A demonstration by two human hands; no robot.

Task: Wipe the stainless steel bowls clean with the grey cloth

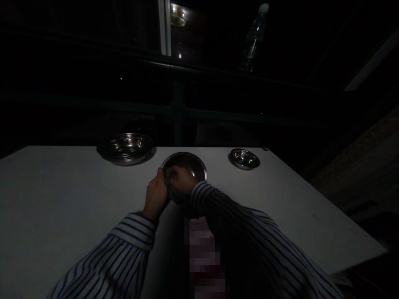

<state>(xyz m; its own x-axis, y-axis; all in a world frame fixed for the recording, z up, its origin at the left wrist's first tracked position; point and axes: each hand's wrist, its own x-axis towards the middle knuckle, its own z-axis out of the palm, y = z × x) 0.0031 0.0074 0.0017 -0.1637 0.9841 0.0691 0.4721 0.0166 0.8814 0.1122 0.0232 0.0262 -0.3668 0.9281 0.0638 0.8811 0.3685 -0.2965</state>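
Observation:
A shiny metal bowl (199,166) is tilted toward me in front of my body. My left hand (156,193) grips its left rim, with the thumb up along the edge. Inside the bowl, my right hand (182,178) is closed, its fingers near the left inner wall. Something small and greyish (168,173) shows at those fingertips, too dark to name. My right forearm and hand hide the bowl's lower right part.
On the white table (77,207), a stack of metal bowls (126,151) stands at the back left. A smaller metal bowl (245,159) sits at the back right. Beyond the table, a clear bottle (254,39) with a white cap stands in the dark.

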